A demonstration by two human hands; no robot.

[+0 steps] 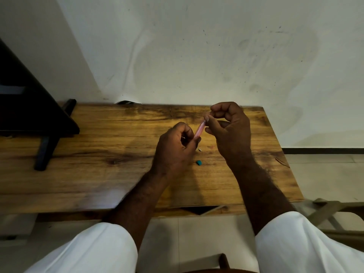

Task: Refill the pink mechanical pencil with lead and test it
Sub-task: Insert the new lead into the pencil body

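Note:
The pink mechanical pencil (200,129) is held tilted above the wooden table (98,154), its upper end pointing away from me. My left hand (175,148) grips its lower part. My right hand (229,127) pinches at the pencil's upper end with thumb and forefinger; whether a lead is between the fingertips is too small to tell. A small teal piece (199,162) lies on the table just below the hands. A tiny white piece (200,149) lies beside my left hand.
A dark stand with a black leg (46,152) occupies the table's left side. A white wall rises behind the table. The table's right edge is near a folding frame (325,211) on the tiled floor. White sleeves cover both upper arms.

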